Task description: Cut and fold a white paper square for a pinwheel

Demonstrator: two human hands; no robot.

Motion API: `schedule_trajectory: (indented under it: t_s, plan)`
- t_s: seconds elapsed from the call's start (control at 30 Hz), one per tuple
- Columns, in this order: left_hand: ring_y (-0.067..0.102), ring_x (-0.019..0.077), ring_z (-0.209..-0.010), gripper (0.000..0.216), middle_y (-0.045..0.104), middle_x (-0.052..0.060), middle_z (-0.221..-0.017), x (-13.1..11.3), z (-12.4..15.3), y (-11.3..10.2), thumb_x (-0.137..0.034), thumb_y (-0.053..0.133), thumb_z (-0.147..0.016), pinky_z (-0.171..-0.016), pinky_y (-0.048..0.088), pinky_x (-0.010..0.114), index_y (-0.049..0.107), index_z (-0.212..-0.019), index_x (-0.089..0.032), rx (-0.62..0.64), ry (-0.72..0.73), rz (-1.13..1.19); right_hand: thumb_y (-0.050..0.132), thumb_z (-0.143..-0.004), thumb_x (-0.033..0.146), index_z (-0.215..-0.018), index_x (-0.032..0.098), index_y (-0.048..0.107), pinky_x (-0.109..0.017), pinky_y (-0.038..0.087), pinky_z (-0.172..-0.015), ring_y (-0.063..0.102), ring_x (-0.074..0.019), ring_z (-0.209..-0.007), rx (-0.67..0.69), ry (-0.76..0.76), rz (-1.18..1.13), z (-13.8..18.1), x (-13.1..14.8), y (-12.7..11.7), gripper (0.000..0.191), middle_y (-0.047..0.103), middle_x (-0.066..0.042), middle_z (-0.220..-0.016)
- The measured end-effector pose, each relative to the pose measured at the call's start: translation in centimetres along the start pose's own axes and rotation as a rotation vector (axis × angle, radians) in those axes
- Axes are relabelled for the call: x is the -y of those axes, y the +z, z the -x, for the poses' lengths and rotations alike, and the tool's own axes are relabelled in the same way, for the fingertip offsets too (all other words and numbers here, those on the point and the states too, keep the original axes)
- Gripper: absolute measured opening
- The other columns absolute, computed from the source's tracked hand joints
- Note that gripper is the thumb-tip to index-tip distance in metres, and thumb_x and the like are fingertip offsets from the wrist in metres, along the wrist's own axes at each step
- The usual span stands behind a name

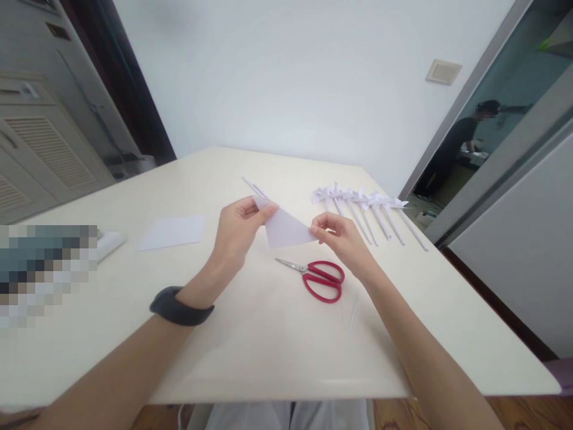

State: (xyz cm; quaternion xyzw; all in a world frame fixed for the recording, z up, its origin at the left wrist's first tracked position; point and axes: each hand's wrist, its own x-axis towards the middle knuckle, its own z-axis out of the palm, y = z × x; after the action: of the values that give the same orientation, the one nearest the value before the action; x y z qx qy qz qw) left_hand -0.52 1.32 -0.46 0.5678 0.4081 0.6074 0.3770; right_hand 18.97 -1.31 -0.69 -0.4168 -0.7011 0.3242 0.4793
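A folded sheet of white paper (pixel 286 232) is stretched between my two hands above the table. My left hand (pixel 242 230) pinches its upper left corner between thumb and fingers. At the right corner, my right hand (pixel 338 239) grips the paper the same way. Just behind the left hand lies a thin white paper stick (pixel 256 189), partly hidden by the fingers. Red-handled scissors (pixel 313 278) rest on the table below the paper, their blades pointing left. Thin white paper strips (pixel 353 310) lie to the right of the scissors.
Several white paper pinwheels (pixel 358 200) on rolled sticks lie in a row at the back right of the table (pixel 250 352). A flat white paper stack (pixel 172 232) is on the left, near a blurred-out object (pixel 40 269). Beyond the doorway, a person (pixel 456 140) stands bent forward.
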Motion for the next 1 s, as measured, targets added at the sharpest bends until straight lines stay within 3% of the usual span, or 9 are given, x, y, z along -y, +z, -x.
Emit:
schedule_trajectory:
  t_s: [0.23, 0.37, 0.47, 0.6, 0.73, 0.87, 1.0]
  plan:
    - [0.064, 0.0175, -0.086, 0.017, 0.069, 0.003, -0.085, 0.8, -1.5, -1.5, -0.034, 0.067, -0.076, -0.081, 0.053, 0.029, 0.067, -0.08, -0.017, -0.094, -0.015, 0.122, 0.06, -0.09, 0.028, -0.085, 0.013, 0.062, -0.032, 0.052, -0.07, 0.061, -0.014, -0.074, -0.057, 0.017, -0.001, -0.5, -0.8, -2.7, 0.016, 0.063, 0.0, -0.081]
    - [0.065, 0.0174, -0.089, 0.017, 0.069, 0.003, -0.086, 1.5, -1.8, -1.9, -0.034, 0.066, -0.077, -0.084, 0.052, 0.029, 0.064, -0.077, -0.017, -0.089, -0.06, 0.191, 0.058, -0.092, 0.03, -0.1, 0.014, 0.06, -0.033, 0.053, -0.07, 0.062, -0.0161, -0.081, -0.126, 0.039, -0.039, -0.6, -1.6, -2.8, 0.019, 0.063, -0.004, -0.094]
    - [0.065, 0.0183, -0.089, 0.02, 0.07, 0.005, -0.089, 1.9, -1.0, -1.0, -0.036, 0.066, -0.078, -0.084, 0.053, 0.03, 0.065, -0.082, -0.016, 0.004, -0.116, 0.214, 0.06, -0.09, 0.03, -0.109, 0.014, 0.059, -0.033, 0.054, -0.069, 0.063, -0.0181, -0.087, -0.027, 0.085, -0.062, -0.2, -1.3, -1.5, 0.025, 0.063, -0.005, -0.099]
    - [0.065, 0.0171, -0.089, 0.023, 0.07, 0.006, -0.095, 1.9, 0.1, 0.0, -0.038, 0.065, -0.08, -0.083, 0.052, 0.028, 0.066, -0.088, -0.016, 0.136, -0.174, 0.218, 0.062, -0.089, 0.028, -0.095, 0.013, 0.064, -0.034, 0.054, -0.072, 0.064, -0.0166, -0.083, 0.087, 0.11, -0.057, 0.1, -0.8, -0.4, 0.016, 0.066, -0.004, -0.092]
    - [0.064, 0.0152, -0.088, 0.021, 0.069, 0.004, -0.093, 1.8, 0.2, 0.0, -0.035, 0.065, -0.082, -0.082, 0.051, 0.029, 0.065, -0.088, -0.015, 0.265, -0.221, 0.159, 0.058, -0.092, 0.029, -0.094, 0.013, 0.063, -0.034, 0.054, -0.072, 0.063, -0.016, -0.081, -0.028, 0.103, -0.072, -0.2, -1.2, -1.3, 0.017, 0.065, -0.003, -0.091]
    - [0.063, 0.0135, -0.074, 0.014, 0.068, 0.001, -0.08, 1.7, 0.5, 0.3, -0.026, 0.069, -0.081, -0.072, 0.052, 0.031, 0.066, -0.083, -0.013, 0.499, -0.305, 0.021, 0.057, -0.092, 0.031, -0.1, 0.013, 0.062, -0.034, 0.054, -0.072, 0.063, -0.0163, -0.082, -0.131, 0.094, -0.087, -0.5, -1.7, -2.1, 0.02, 0.065, -0.004, -0.096]
    - [0.066, 0.015, -0.072, 0.012, 0.07, 0.001, -0.075, 1.6, 1.2, 1.1, -0.021, 0.075, -0.073, -0.073, 0.052, 0.032, 0.067, -0.077, -0.013, 0.69, -0.367, -0.045, 0.059, -0.091, 0.029, -0.096, 0.013, 0.062, -0.032, 0.053, -0.068, 0.062, -0.0143, -0.075, -0.096, 0.098, -0.078, -0.5, -1.6, -1.7, 0.017, 0.064, -0.002, -0.089]
